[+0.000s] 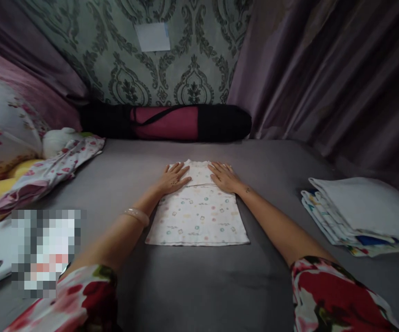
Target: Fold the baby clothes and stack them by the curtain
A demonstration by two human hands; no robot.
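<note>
A small white garment (199, 216) with a pastel print lies flat on the grey sheet in front of me. Its upper part is folded over, with a crease running across below my hands. My left hand (175, 179) rests flat on the upper left corner, fingers spread. On the upper right corner my right hand (223, 176) lies flat too, its fingers stretched out. Neither hand grips the cloth. Both palms hide parts of the garment's upper edge.
A stack of folded cloths (365, 207) lies at the right. Along the wall stretches a black and magenta bag (165, 122). At the left are a printed cloth (57, 168), a white plush toy (59, 140) and a white device (2, 251). Curtains (289, 69) hang at both sides.
</note>
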